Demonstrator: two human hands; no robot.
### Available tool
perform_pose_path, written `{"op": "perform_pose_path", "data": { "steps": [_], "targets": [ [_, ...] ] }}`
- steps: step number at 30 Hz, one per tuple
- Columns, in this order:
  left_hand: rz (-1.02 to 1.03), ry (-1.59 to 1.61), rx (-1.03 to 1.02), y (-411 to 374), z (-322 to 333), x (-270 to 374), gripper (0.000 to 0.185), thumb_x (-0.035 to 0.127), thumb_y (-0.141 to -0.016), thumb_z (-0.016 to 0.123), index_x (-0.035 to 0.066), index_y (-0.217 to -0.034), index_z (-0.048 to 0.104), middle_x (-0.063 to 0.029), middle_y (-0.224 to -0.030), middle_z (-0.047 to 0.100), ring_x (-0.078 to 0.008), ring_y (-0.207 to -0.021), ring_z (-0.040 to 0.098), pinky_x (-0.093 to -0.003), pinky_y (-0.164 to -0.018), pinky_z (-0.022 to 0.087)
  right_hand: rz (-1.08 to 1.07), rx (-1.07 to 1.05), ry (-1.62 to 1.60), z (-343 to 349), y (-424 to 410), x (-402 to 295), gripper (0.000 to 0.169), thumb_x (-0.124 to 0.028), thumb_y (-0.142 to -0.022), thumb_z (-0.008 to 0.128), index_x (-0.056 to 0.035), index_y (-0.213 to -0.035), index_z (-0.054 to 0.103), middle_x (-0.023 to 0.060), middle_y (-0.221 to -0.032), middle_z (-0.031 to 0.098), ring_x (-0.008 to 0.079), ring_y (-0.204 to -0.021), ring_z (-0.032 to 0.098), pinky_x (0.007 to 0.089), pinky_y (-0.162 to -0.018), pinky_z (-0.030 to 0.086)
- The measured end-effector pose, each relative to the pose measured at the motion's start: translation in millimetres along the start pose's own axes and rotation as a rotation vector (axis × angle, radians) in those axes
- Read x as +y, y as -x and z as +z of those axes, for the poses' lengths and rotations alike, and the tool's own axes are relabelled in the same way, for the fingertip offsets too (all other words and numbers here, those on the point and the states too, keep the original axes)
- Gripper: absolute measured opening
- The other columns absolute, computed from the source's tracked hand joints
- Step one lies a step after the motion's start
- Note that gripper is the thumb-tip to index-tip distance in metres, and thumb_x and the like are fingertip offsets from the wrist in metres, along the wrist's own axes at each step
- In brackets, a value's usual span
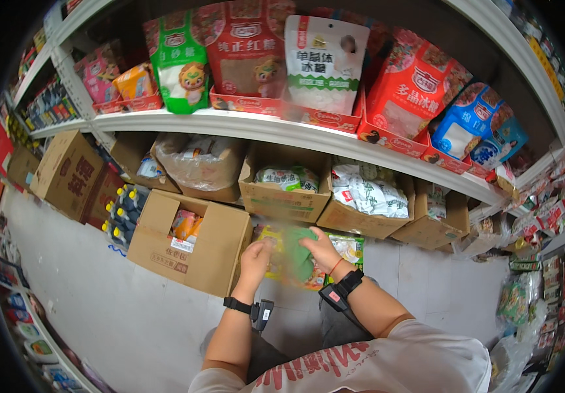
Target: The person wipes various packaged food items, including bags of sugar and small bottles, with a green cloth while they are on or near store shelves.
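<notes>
Over the floor in front of me, my right hand (323, 249) grips a green cloth (299, 255), which is blurred. My left hand (254, 259) is to the left of the cloth with its fingers curled in. Whether something thin is pinched in it cannot be made out. Beneath and behind the hands lie several colourful plastic packets; a yellow packet (273, 267) shows at the left and a green and white packet (350, 249) at the right. The cloth and my hands partly hide them.
A cardboard carton (194, 275) with a cut-out front stands left of my hands, beside dark bottles (124, 216) with yellow caps. Open cartons (282, 204) of bagged goods line the floor beneath a white shelf (272, 126). Sugar pouches (324, 69) stand on that shelf.
</notes>
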State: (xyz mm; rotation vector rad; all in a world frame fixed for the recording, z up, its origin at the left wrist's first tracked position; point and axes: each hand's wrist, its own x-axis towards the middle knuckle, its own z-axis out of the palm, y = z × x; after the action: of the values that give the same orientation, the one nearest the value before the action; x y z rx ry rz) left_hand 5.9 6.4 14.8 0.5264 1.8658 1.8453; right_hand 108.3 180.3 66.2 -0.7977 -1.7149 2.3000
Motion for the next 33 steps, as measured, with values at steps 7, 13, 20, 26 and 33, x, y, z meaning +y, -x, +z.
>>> {"op": "perform_pose_path", "data": {
  "steps": [7, 13, 20, 26, 33],
  "targets": [
    [-0.161, 0.016, -0.06, -9, 22, 22, 0.017, 0.014, -0.094, 0.057, 0.002, -0.105, 0.061, -0.0042, -0.103, 0.063, -0.0124, -0.091, 0.059, -0.0252, -0.082, 0.047, -0.232, 0.066, 0.501, -22, -5, 6, 0.036, -0.012, -0.076, 0.063, -0.0063, -0.109, 0.051, 0.0106, -0.091, 0.06, 0.0203, -0.086, 0.06, 0.0331, -0.08, 0.048],
    [-0.249, 0.183, -0.052, 7, 23, 72, 0.023, 0.022, -0.098, 0.053, 0.003, -0.107, 0.06, -0.0058, -0.105, 0.064, -0.013, -0.091, 0.059, -0.0277, -0.08, 0.048, -0.695, 0.231, 0.565, -56, 9, -56, 0.058, -0.011, -0.071, 0.063, -0.0087, -0.127, 0.048, 0.0145, -0.106, 0.061, 0.0305, -0.098, 0.061, 0.0382, -0.085, 0.048],
    [-0.155, -0.059, 0.015, 20, 14, 126, 0.028, 0.024, -0.098, 0.054, 0.0, -0.112, 0.059, -0.0015, -0.098, 0.061, -0.0077, -0.087, 0.055, -0.0229, -0.078, 0.046, -1.007, 0.616, 0.812, -153, 8, -162, 0.057, -0.008, -0.071, 0.068, -0.0033, -0.125, 0.05, 0.0169, -0.108, 0.062, 0.0323, -0.095, 0.063, 0.0386, -0.081, 0.051],
    [-0.194, -0.179, -0.07, 42, 38, 174, 0.024, 0.02, -0.095, 0.058, 0.003, -0.113, 0.059, -0.0007, -0.096, 0.06, -0.0085, -0.087, 0.055, -0.0251, -0.076, 0.047, -1.119, 0.515, 1.13, -184, 9, -175, 0.056, -0.011, -0.066, 0.07, -0.0056, -0.12, 0.057, 0.0143, -0.1, 0.065, 0.0318, -0.085, 0.064, 0.0385, -0.073, 0.052],
    [0.126, -0.794, -0.135, 30, 51, 249, 0.035, 0.019, -0.088, 0.065, 0.006, -0.12, 0.057, -0.0104, -0.111, 0.061, -0.0235, -0.099, 0.059, -0.0336, -0.084, 0.048, -1.207, 0.217, 1.076, -205, 3, -197, 0.043, -0.008, -0.066, 0.069, -0.0089, -0.108, 0.069, 0.0119, -0.085, 0.068, 0.0272, -0.072, 0.065, 0.0344, -0.063, 0.052]
  ]
}}
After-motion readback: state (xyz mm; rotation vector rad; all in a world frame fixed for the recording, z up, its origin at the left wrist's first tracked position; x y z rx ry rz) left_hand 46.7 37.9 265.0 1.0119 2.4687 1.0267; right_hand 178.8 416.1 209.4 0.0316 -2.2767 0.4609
